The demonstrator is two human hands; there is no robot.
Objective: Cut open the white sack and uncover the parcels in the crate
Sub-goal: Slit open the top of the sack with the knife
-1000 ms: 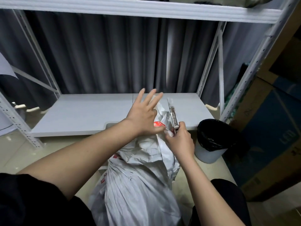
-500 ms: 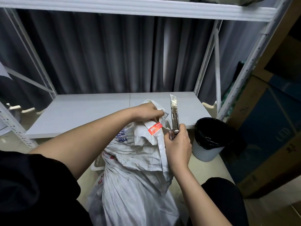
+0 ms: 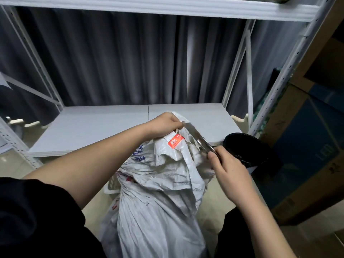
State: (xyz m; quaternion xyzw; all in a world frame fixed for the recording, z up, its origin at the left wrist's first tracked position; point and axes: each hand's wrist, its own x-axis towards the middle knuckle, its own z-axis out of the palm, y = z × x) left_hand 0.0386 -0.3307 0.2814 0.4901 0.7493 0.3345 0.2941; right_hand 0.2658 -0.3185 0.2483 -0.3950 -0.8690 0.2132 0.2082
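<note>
A white sack (image 3: 156, 185) of woven plastic stands bunched and crumpled on the floor in front of a low grey shelf (image 3: 96, 129), its gathered neck pulled up. The left hand (image 3: 164, 124) has its fingers closed on the top of the neck, holding it taut above an orange tag (image 3: 175, 142) fixed to the fabric. The right hand (image 3: 228, 169) has its fingers wrapped round the handle of a utility knife (image 3: 200, 140), blade angled up and left, tip at or just beside the neck near the left hand; contact is hard to confirm, pic slightly blurred. A pale crate (image 3: 111, 187) edge shows at the sack's left side, mostly covered. At right, a bin w/ black liner (image 3: 247, 151) sits beside the shelf. Dark curtains (image 3: 115, 58) hang behind the rack; cardboard boxes (image 3: 305, 146) are stacked far right.
</note>
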